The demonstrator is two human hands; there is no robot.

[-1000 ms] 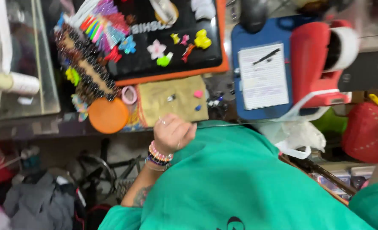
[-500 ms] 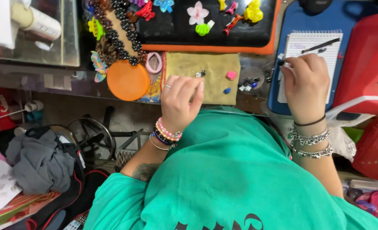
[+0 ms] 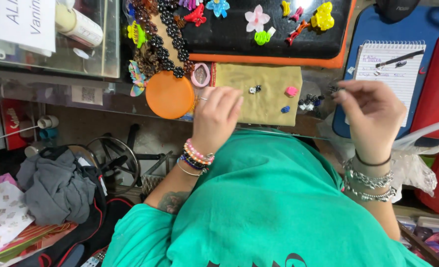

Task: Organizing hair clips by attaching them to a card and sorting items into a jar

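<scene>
My left hand (image 3: 217, 116), with beaded bracelets on the wrist, lies fingers down on the left edge of a tan cloth (image 3: 259, 96). On the cloth sit tiny hair clips: a black and white pair (image 3: 254, 89), a pink one (image 3: 291, 91) and a blue one (image 3: 285, 109). My right hand (image 3: 372, 111), with chain bracelets, hovers just right of the cloth, thumb and forefinger pinched on a tiny dark clip (image 3: 334, 90). A small heap of more tiny clips (image 3: 311, 102) lies beside those fingertips.
An orange round lid (image 3: 170, 95) and a pink ring (image 3: 201, 75) lie left of the cloth. Behind is a black tray (image 3: 278, 44) of bright flower clips, with strings of dark beads (image 3: 162, 47). A spiral notepad (image 3: 395, 64) with a pen lies right. Grey clothing (image 3: 56, 185) lies below left.
My right hand has come down and left from the notepad to the heap of tiny clips, fingers now pinched. My left hand has stayed at the cloth's left edge.
</scene>
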